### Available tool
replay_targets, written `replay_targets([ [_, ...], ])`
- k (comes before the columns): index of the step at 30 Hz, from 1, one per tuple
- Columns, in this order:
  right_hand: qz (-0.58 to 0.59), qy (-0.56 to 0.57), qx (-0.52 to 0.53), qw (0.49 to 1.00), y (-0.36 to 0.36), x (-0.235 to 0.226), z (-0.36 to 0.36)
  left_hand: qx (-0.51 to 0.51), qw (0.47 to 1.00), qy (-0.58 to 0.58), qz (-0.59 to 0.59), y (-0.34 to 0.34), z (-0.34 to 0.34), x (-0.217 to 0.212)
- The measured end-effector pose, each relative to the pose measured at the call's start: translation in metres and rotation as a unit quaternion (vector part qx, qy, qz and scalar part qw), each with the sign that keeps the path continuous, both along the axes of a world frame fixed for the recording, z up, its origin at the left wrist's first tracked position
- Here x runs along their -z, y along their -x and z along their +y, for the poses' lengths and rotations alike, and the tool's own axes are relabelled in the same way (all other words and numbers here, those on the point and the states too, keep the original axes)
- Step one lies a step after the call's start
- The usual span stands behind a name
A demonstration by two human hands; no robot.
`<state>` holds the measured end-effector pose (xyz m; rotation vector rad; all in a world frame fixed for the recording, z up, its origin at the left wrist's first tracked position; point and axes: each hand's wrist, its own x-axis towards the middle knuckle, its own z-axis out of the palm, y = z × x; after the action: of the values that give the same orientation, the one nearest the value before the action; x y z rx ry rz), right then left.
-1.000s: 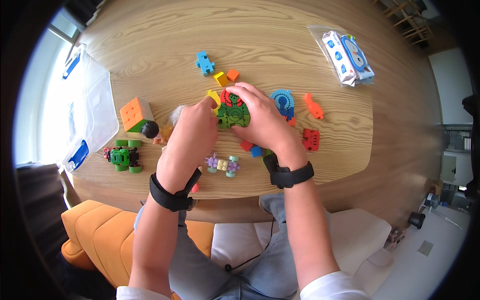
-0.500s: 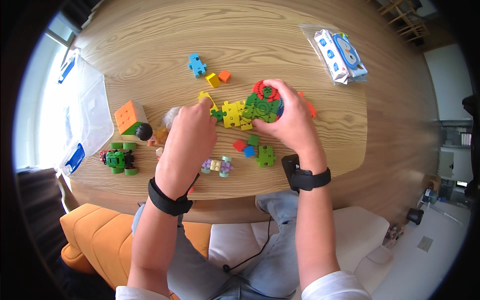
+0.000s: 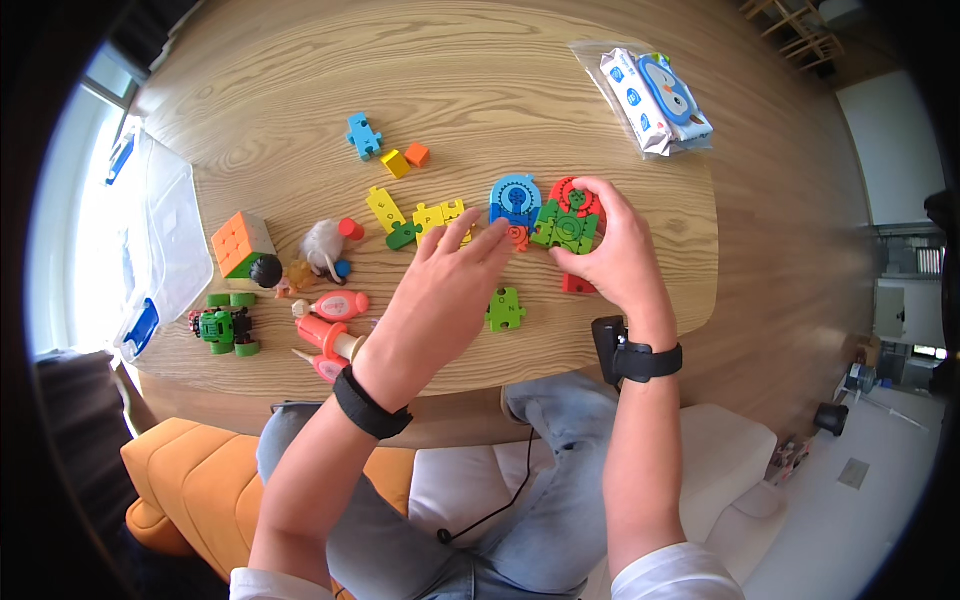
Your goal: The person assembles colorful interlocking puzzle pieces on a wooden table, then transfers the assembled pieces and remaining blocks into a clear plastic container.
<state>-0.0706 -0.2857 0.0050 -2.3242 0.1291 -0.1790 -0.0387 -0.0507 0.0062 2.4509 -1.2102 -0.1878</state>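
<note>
Wooden tabletop [image 3: 300, 90], oval, pale grain, carrying a scatter of small toys. Principal item: green puzzle piece [image 3: 566, 231] with a red gear piece [image 3: 573, 192] joined above it, lying right of centre, just beside a blue gear piece [image 3: 515, 199]. Handling, by judgement: light, stiff, flat foam or wood with knobbed edges; not fragile, unlikely to slip; best taken by its outer edges between thumb and fingertips, or pressed flat from above to seat a joint. Right hand [image 3: 620, 255]: fingers curled over the right side of the green and red pieces, thumb at the green piece's lower edge, a loose pinch resting on them, not lifting as far as can be seen. Left hand [image 3: 440, 300]: open, fingers spread and extended, fingertips [image 3: 497, 232] touching or just over a small orange piece [image 3: 518, 238] at the foot of the blue piece; holding nothing. Both wrists carry black bands. Other pieces: yellow pieces [image 3: 440, 216] and a dark green one in a row left of the blue piece; loose green piece [image 3: 505, 309] nearer the body; red piece [image 3: 578, 285] partly under the right hand; blue piece [image 3: 363, 135], yellow and orange blocks further off. Also present: colour cube [image 3: 240, 243], toy tractor [image 3: 225, 327], clear bin [image 3: 165, 240] at left, wipes packet [image 3: 655, 90] at far right.
</note>
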Motion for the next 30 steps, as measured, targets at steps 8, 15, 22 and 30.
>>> replay_targets([
  [8, 0.033, -0.03, 0.012, 0.999, -0.003, 0.003, -0.016, 0.017, 1.0, -0.004, -0.001, 0.005, -0.004, 0.007],
  [15, -0.029, 0.017, 0.065, 0.997, -0.018, 0.013, -0.005, 0.027, 0.999, 0.011, 0.016, 0.008, -0.009, 0.006],
  [22, -0.06, 0.056, 0.069, 0.994, -0.027, 0.023, 0.007, 0.047, 0.996, -0.017, 0.074, 0.014, -0.01, -0.005],
  [30, -0.03, 0.124, 0.038, 0.991, -0.024, 0.026, 0.017, 0.01, 0.999, 0.037, -0.005, 0.026, -0.012, 0.005],
])
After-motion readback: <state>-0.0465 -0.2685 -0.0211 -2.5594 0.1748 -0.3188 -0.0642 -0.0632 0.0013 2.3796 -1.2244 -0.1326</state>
